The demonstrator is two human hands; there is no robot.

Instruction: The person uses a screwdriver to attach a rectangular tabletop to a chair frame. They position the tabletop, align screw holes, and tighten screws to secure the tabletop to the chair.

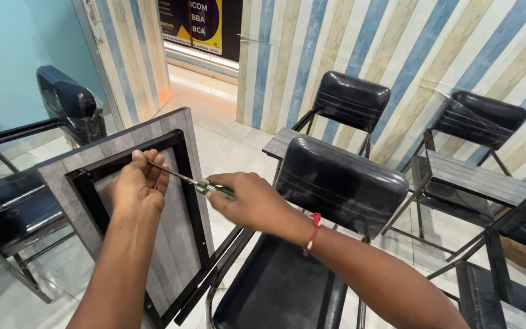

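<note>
At the bottom of the frame two bare forearms reach up from the lower edge. The right one carries a thin red thread (313, 233) around the wrist. Below them lies the black padded seat (281, 289) of a chair, in the lower centre.

The right hand (252, 200), in the centre of the frame, is closed around the green handle of a screwdriver (187, 178). The tool has a thin metal shaft that runs up and to the left, and only a little of the handle shows between the fingers. The left hand (138, 186), left of centre, is curled with its fingertips pinched around the tip end of the shaft, where it meets the panel.

That panel is a grey wood-grain writing board (181, 125), tilted up on its edge in the left half of the frame. A black metal frame (185, 176) is fixed to its visible side as a rectangle, and the tip of the tool touches its upper bar.

Just behind the right hand stands the black backrest (342, 183) of the near chair. Farther away, in the upper right, two more black chairs (351, 100) stand against a striped wall (409, 49). The floor (220, 140) is of pale tiles.
</note>
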